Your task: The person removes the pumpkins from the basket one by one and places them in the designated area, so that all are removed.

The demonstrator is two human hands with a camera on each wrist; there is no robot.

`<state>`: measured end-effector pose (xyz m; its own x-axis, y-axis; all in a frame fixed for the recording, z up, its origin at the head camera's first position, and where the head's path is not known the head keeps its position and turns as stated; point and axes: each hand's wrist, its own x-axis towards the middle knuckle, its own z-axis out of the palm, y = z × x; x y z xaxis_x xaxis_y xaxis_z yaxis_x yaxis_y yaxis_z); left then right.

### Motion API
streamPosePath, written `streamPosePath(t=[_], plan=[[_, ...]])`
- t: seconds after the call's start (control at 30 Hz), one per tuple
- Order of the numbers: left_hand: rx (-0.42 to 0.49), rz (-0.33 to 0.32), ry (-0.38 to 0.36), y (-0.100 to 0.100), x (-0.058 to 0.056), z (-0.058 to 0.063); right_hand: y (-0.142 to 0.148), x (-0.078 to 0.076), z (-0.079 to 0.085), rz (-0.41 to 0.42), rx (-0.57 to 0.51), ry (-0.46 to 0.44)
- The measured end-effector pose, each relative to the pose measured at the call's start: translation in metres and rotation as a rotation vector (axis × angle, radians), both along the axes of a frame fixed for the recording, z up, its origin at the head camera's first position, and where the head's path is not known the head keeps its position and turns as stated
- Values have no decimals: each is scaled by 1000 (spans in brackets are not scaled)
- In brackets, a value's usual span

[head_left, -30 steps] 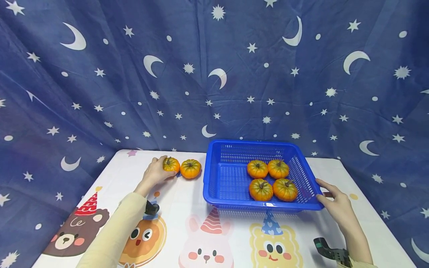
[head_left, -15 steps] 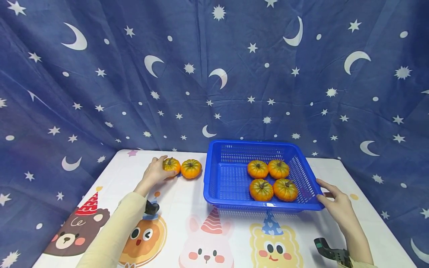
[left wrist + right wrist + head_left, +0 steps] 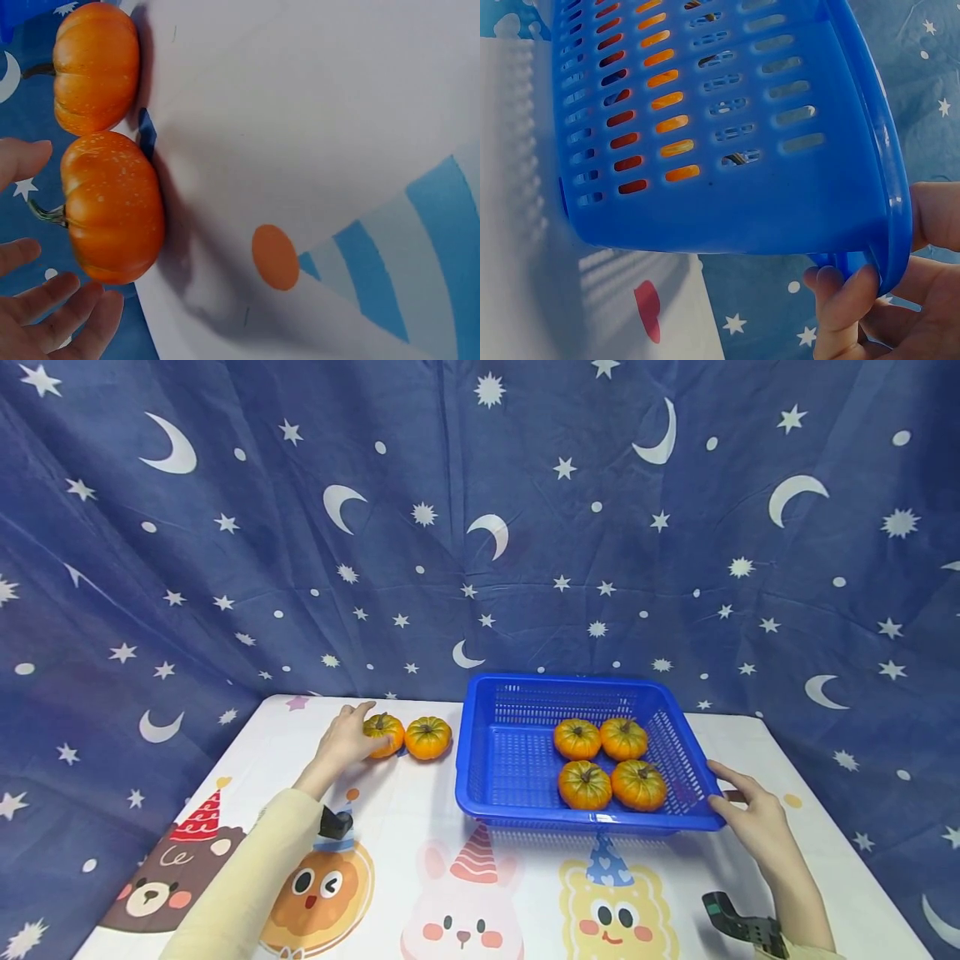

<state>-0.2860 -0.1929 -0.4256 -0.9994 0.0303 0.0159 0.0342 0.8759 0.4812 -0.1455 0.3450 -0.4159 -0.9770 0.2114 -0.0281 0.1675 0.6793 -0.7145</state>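
My left hand [image 3: 347,742] is spread around a small orange pumpkin [image 3: 386,735] on the table at left. In the left wrist view, the thumb and fingertips [image 3: 111,322] stand off the sides of that pumpkin [image 3: 116,214], whose stem points toward the palm. A second pumpkin [image 3: 427,739] sits right beside it, on the basket side. At right, my right hand [image 3: 761,818] grips the rim corner of a blue plastic basket [image 3: 555,815]. Thumb and curled fingers [image 3: 847,300] pinch that rim in the right wrist view. Several pumpkins [image 3: 637,785] lie in the basket's right half.
A white tablecloth [image 3: 420,818] with cartoon animals and party hats covers the table. Behind it hangs a dark blue curtain [image 3: 420,610] with moons and stars, close to the basket's back. Black wrist-worn devices [image 3: 738,927] stick out near both wrists.
The left hand's fingers have loosened from the pumpkin, and the hand has lifted back slightly. Both table pumpkins, the basket and the right hand stay where they were.
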Motion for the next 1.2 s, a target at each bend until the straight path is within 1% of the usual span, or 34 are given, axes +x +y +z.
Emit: streamPosePath(t=[0.3,0.6,0.8,1.0,1.2], plan=[[-30,-28,37,2,6,12,-1,0,2,3,5,7],[-32,-65,94,13,9,27,-2,-1,1,4,6,10],[-33,-88,106,27,11,39,-2,0,1,3,11,30],[-42,-127,157,44,11,51,-1,1,1,4,14,39],[-25,-158,183,62,10,61,-1,1,0,2,8,38]])
